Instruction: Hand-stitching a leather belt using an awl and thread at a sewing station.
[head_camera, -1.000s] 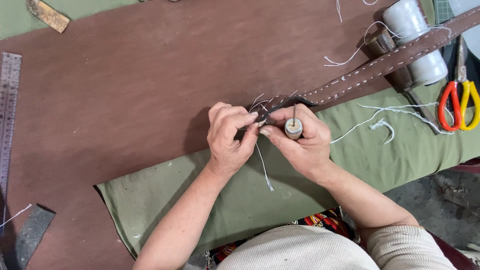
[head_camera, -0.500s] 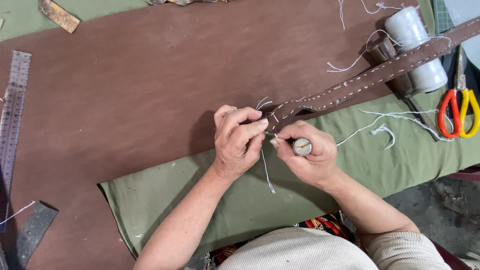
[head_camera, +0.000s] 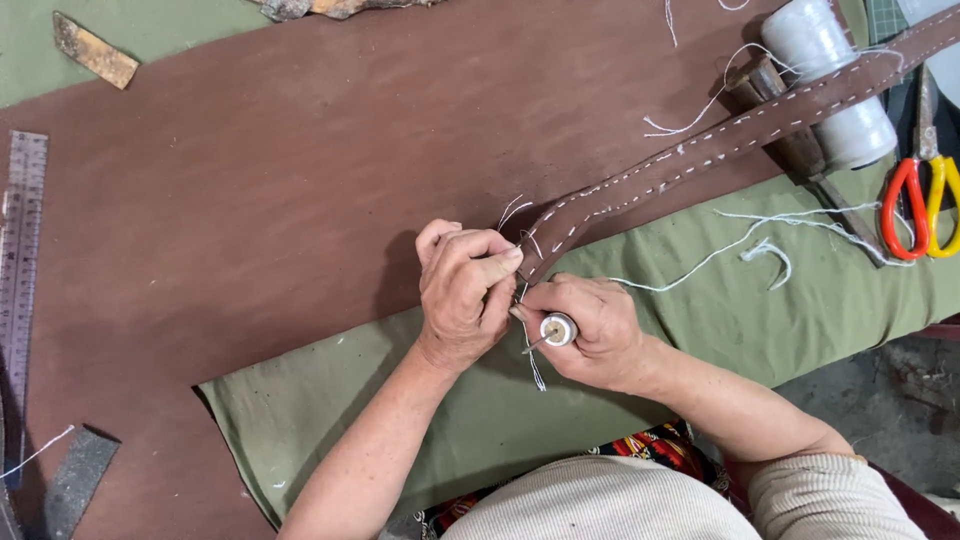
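A long brown leather strap (head_camera: 700, 150) with white stitching along both edges runs from the upper right down to my hands. My left hand (head_camera: 462, 295) pinches the strap's near end between thumb and fingers. My right hand (head_camera: 590, 330) grips a small tool with a round metal-capped handle (head_camera: 557, 329), its tip pointed at the strap end. White thread (head_camera: 533, 368) hangs down below my hands, and short thread ends stick up by the strap tip.
A large brown leather sheet (head_camera: 250, 180) lies over green cloth (head_camera: 700, 300). A spool of white thread (head_camera: 830, 70) and orange-and-yellow scissors (head_camera: 920, 200) sit at the upper right. A metal ruler (head_camera: 20, 260) lies at the left edge, a wood scrap (head_camera: 95, 50) upper left.
My right hand has drawn the tool down and right, away from the strap end, and my left hand has kept its pinch. The view has shifted slightly.
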